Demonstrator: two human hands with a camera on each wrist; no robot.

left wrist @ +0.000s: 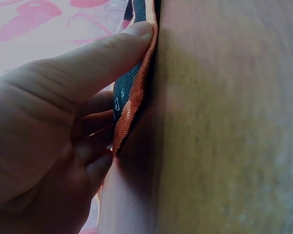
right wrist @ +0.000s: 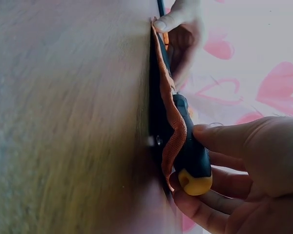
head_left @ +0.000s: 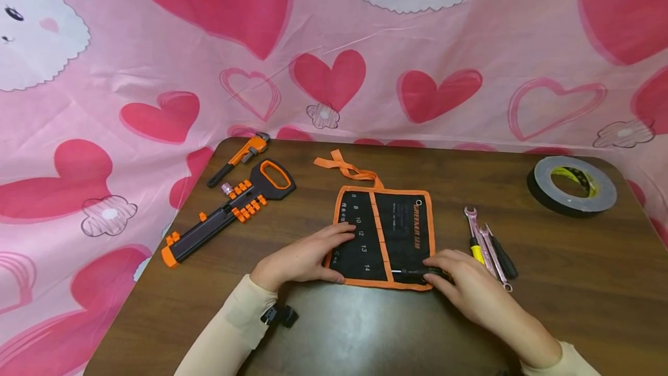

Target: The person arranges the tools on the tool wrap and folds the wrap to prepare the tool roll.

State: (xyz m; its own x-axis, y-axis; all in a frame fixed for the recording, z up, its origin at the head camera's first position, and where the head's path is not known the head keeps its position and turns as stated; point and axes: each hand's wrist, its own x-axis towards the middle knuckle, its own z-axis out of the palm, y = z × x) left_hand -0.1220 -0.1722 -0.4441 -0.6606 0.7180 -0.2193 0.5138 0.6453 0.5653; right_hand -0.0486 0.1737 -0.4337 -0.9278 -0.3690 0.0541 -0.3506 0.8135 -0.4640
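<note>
Pink cloth (head_left: 334,86) with red hearts hangs behind my brown worktop (head_left: 365,335). My right hand (head_left: 467,286) pinches a black screwdriver (head_left: 414,273) by its handle, thumb and fingers on it, and the handle has a yellow end. The screwdriver lies at the near right corner of a flat black pouch (head_left: 399,228), its thin metal rod pointing at the orange strip. My left hand (head_left: 308,255) rests on the pouch's left side, thumb and fingers apart. The pouch sits mid-worktop, its orange ribbon (head_left: 360,174) curling toward the far edge. Just past my right hand lie two pink wrenches (head_left: 486,248), another black screwdriver (head_left: 503,258) and something yellow (head_left: 477,252). Tape (head_left: 605,190) sits near the far right corner. By the left edge lies a long black and orange tool (head_left: 209,231), and an orange wrench (head_left: 245,152) is near the far left corner.
</note>
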